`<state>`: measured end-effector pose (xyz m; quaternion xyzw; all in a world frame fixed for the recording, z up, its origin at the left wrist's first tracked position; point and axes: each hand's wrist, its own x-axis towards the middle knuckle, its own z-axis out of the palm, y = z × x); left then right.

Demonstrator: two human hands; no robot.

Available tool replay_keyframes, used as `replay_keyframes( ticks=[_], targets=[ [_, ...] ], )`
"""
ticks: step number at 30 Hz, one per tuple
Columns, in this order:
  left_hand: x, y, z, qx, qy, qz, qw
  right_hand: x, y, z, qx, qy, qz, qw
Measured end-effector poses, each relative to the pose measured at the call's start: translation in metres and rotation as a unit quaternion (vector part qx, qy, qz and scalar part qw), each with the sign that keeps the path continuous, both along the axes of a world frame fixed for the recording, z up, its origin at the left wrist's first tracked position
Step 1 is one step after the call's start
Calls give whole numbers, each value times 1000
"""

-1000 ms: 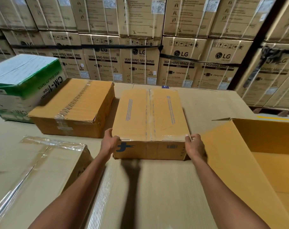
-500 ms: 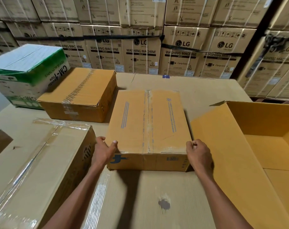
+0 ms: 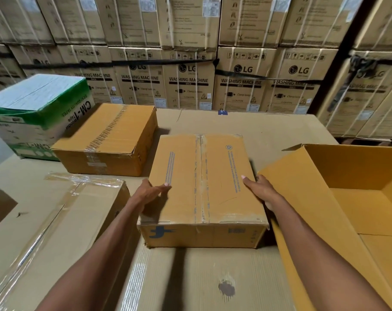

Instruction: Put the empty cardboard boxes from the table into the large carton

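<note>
lifting the taped box toward the carton

i have both hands on the box (image 3: 201, 187), one at each side. my left hand (image 3: 150, 194) lies on its left top edge, thumb over the top and fingers down the side. my right hand (image 3: 261, 190) clasps the right edge the same way. both hold the box, neither curled tight.

the box sits just left of the carton (image 3: 338, 198), its right edge almost touching the carton's near wall. my hands are about midway along the box's sides, so the load should balance.

to do this well i'd squeeze evenly, raise the box above the carton's wall, keep it level, then carry it right and lower it inside.
</note>
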<state>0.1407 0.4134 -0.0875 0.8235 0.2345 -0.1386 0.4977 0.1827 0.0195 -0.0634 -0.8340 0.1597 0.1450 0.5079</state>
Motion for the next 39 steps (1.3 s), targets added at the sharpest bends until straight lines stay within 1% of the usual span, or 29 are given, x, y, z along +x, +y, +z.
replay_keyframes(
  ticks=[2,4,7,11,14,16,20,23,27,31,34,39],
  targets=[
    [3,-1,1,-21,15,12,1000,4,4,-3,24,32,1,999],
    [-5,-10,17,-31,-2,18,999,6,6,-7,45,40,-3,998],
    [-12,-13,18,-60,-44,22,997,6,7,-16,59,-12,-23,998],
    [-20,-13,14,-103,-87,51,990,-8,5,-14,88,-73,-24,993],
    [-27,-14,16,-107,-129,56,984,-22,3,-7,97,-119,-32,988],
    [-32,-13,16,-113,-159,60,979,-33,1,-1,121,-155,-34,980],
    [-49,-14,15,-124,-214,67,967,-54,-3,5,154,-191,-33,969],
    [-69,-17,11,-111,-238,76,962,-70,-5,5,147,-183,-50,971],
    [-100,-23,11,-79,-241,109,961,-93,-10,-1,138,-184,-72,971],
    [-134,-33,13,-66,-223,123,965,-137,-8,15,73,-192,-80,975],
    [-155,-30,18,-93,-244,113,959,-163,-14,23,34,-220,-89,971],
    [-207,-50,57,-139,-312,97,935,-202,-20,48,74,-272,-77,956]
  ],
)
